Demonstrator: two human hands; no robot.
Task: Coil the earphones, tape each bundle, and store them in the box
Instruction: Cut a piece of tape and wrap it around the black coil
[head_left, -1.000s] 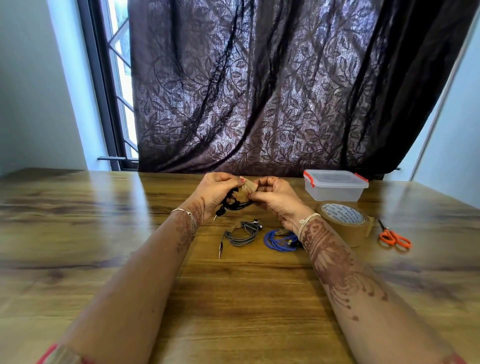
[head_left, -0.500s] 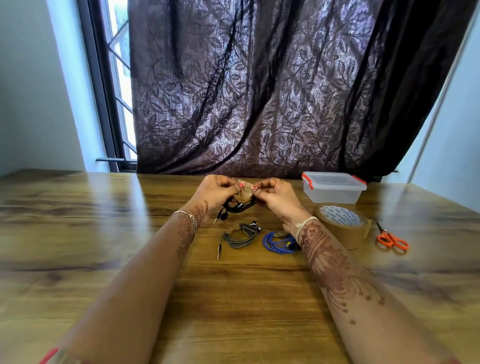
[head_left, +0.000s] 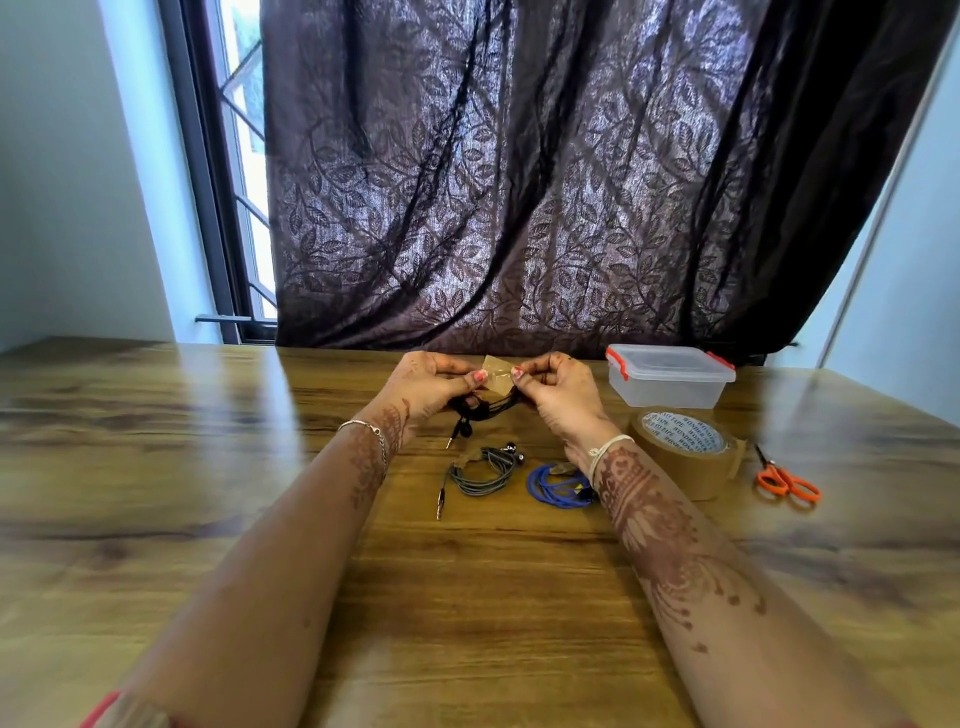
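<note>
Wrapping the tape piece (head_left: 496, 375) round the black earphones (head_left: 480, 408) is judged to be the step in hand, seen from the head view. To do it well, the strip should be kept taut between both hands, laid across the gathered loops where they bunch tightest, and pressed onto itself so that no sticky face is left open to catch the cord. The dangling plug should be kept clear of the adhesive.

The left hand (head_left: 426, 382) is closed in a pinch: one edge of the tape piece is held between thumb and fingertips, and the black coil appears to be tucked under the curled fingers. The right hand (head_left: 558, 387) is likewise pinched shut on the opposite edge, with the cords passing beneath it.

On the table (head_left: 208, 467), the grey earphones (head_left: 480, 470) and blue earphones (head_left: 556, 483) lie coiled just beside each other, nearer the person. The box (head_left: 670, 376) is seen lidded at the right, behind the tape roll (head_left: 685, 449) and scissors (head_left: 787, 480).
</note>
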